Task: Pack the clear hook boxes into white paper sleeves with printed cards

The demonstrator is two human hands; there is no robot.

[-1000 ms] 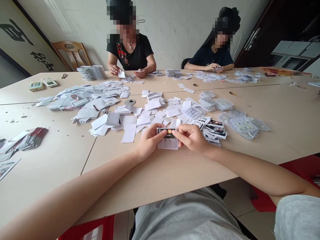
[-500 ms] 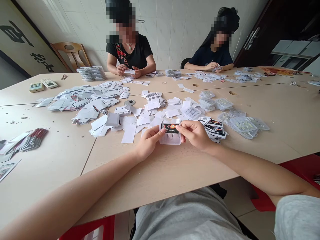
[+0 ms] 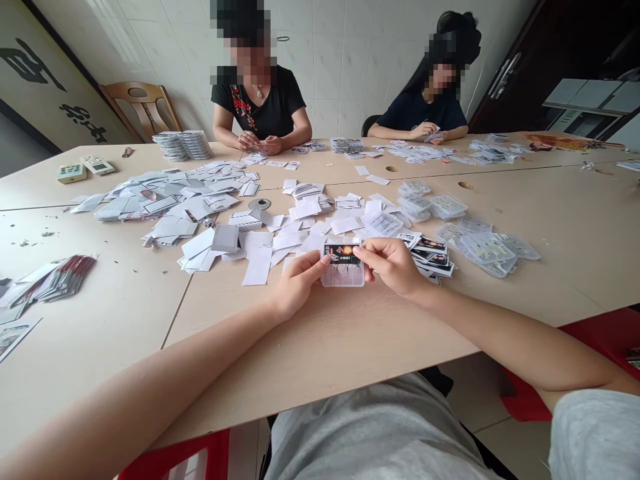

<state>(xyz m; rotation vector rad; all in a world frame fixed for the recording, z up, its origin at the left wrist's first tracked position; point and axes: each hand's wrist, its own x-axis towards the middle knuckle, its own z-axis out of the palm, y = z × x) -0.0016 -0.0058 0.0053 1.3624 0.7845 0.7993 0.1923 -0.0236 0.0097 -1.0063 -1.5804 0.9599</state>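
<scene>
Between my hands is a small clear plastic box [image 3: 345, 277] with dark, thin hook-like pieces inside. A black printed card [image 3: 342, 254] with an orange burst lies across its upper part; I cannot tell whether it is inside or on top. My left hand [image 3: 299, 279] grips the box's left side, thumb on the front. My right hand [image 3: 393, 263] is closed at the upper right corner, its thumb and forefinger pinching at the card's edge. Just right of that hand lies a pile of black printed cards [image 3: 431, 252].
White paper slips [image 3: 300, 233] spread beyond my hands, and a larger heap of cards [image 3: 170, 193] lies left. Filled clear boxes [image 3: 485, 250] are stacked at right. A card bundle [image 3: 65, 283] sits far left. Two people [image 3: 260, 110] work across the table [image 3: 240, 360].
The box and both hands have shifted very slightly right and up. Across the table, the left person's hands have come closer together around what they hold.
</scene>
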